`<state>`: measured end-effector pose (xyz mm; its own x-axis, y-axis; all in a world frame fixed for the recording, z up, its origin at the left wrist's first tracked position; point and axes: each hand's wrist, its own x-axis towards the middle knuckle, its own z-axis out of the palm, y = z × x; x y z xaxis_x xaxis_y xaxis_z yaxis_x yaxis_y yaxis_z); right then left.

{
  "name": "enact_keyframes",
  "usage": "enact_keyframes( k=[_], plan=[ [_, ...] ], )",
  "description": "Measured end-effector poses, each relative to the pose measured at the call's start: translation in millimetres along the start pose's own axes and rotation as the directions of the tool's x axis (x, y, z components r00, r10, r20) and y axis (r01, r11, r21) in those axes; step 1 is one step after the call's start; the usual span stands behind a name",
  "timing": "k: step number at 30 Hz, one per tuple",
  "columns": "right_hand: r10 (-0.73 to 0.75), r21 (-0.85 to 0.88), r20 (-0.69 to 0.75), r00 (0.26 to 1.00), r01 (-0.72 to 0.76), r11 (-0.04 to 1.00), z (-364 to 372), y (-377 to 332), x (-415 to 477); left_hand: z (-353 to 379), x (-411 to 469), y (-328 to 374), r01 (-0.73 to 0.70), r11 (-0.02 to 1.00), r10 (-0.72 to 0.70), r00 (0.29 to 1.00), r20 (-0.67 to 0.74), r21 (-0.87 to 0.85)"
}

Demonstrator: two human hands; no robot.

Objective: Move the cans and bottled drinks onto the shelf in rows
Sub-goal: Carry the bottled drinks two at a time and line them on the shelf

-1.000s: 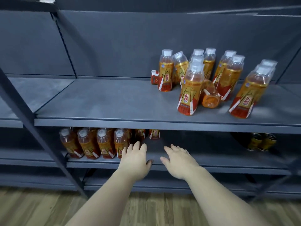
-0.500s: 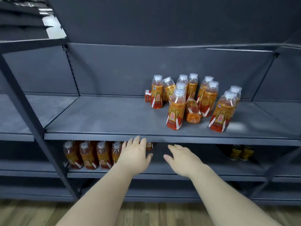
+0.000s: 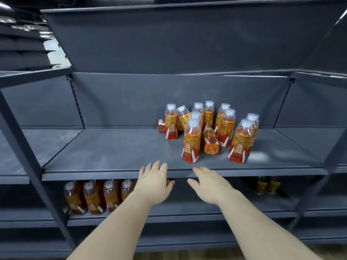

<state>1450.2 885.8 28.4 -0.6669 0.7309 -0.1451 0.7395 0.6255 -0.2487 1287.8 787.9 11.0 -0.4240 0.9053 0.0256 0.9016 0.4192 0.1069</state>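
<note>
Hovering empty, both hands point(image 3: 180, 184) face bottles point(image 3: 206, 132) beyond.

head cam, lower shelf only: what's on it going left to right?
Row of orange bottles → left hand → right hand, both open and empty in front of the lower shelf → two dark gold cans.

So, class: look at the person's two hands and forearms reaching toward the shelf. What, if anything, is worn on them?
Nothing is worn. The left hand and right hand are bare, with no gloves, rings, watch or bracelet visible. Both forearms are uncovered down to the frame's bottom edge; no sleeve shows.
</note>
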Motion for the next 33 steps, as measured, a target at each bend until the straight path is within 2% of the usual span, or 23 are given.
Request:
enact_keyframes(
  k=[11,21,26,33],
  plan=[
    [0.036,-0.005,-0.016,0.999,-0.036,0.999,-11,25,6,-8,17,30,-0.046,0.998,0.046,0.999,0.010,0.032],
    [0.012,0.004,-0.042,0.999,-0.012,1.000,-15,30,49,-8,62,22,-0.075,0.997,0.075,0.997,-0.017,0.018],
    [0.056,0.029,-0.043,0.997,-0.055,0.998,-25,33,77,-9,98,12,-0.048,0.998,0.047,0.999,-0.005,-0.037],
    [0.099,0.053,-0.088,0.991,-0.095,0.994,-30,45,105,4,145,25,-0.051,0.965,0.031,0.996,-0.081,-0.255]
  ],
)
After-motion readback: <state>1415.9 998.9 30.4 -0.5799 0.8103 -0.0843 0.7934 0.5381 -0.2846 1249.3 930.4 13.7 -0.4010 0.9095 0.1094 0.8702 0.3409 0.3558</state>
